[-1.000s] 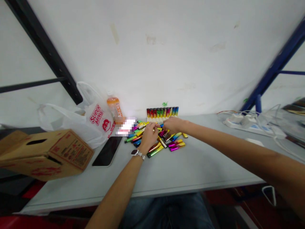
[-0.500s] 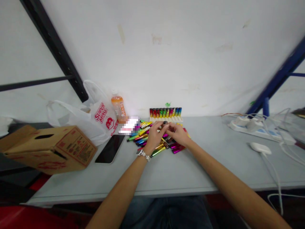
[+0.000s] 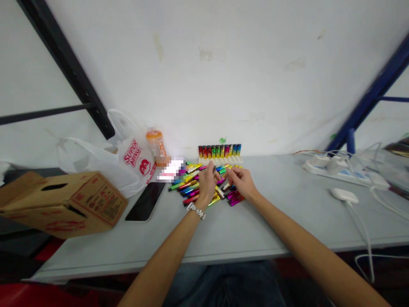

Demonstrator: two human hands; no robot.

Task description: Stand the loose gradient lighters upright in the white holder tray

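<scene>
My left hand (image 3: 208,184), with a metal bracelet at the wrist, is closed over the pile, a small dark-ended tube at its fingertips; most of that tube is hidden by the fingers. Just to the right, the fingers of my right hand (image 3: 242,181) are pinched together low over the pile, and what they hold, if anything, cannot be made out. Around and under both hands lie shiny metallic-coloured tubes (image 3: 191,188) with dark ends, in a loose heap. Behind them a row of similar tubes (image 3: 217,151) stands upright in a white rack (image 3: 236,161).
At left are a cardboard box (image 3: 96,198), a black phone (image 3: 146,202), a white plastic bag (image 3: 128,166) and an orange-capped drink bottle (image 3: 156,147). A power strip (image 3: 345,172) with cables and a white charger (image 3: 344,195) lie at right. A wall backs the grey table (image 3: 281,213).
My hands, earlier together around a dark-ended tube, have come apart. The left has turned more upright with the dark end at its fingers; the right has shifted slightly away. The view has shifted a little.
</scene>
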